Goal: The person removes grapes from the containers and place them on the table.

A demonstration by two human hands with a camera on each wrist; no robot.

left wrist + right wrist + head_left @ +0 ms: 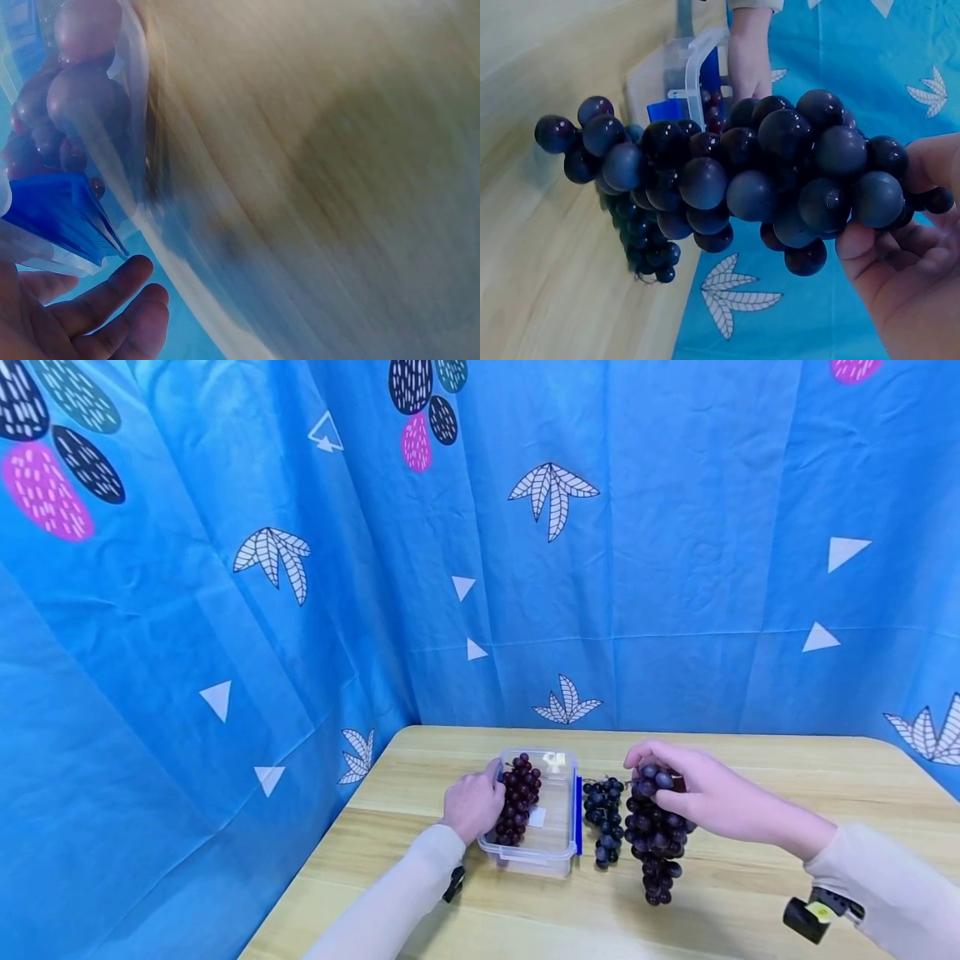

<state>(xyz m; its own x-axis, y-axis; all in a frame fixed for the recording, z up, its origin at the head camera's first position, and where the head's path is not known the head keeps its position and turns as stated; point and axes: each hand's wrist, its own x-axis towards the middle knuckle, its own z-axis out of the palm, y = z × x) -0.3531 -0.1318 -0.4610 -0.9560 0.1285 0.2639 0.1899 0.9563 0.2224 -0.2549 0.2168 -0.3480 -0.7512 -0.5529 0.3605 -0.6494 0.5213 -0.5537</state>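
My right hand (693, 789) pinches a bunch of dark purple grapes (656, 835) near its stem end. The bunch hangs tip down over the table; in the right wrist view its grapes (757, 195) stretch out from thumb and fingers. My left hand (476, 804) holds the left rim of a clear plastic container (555, 852). In the left wrist view several of its fingers (112, 296) lie outside the wall, by a blue latch flap (56, 206). Inside the container, along its left side, lies a bunch of red grapes (517, 802).
A smaller bunch of blue-black grapes (603, 818) lies on the wooden table (787, 777), just right of the container. Another blue flap (579, 814) runs down the container's right side. A blue patterned curtain (675, 527) hangs behind and left of the table.
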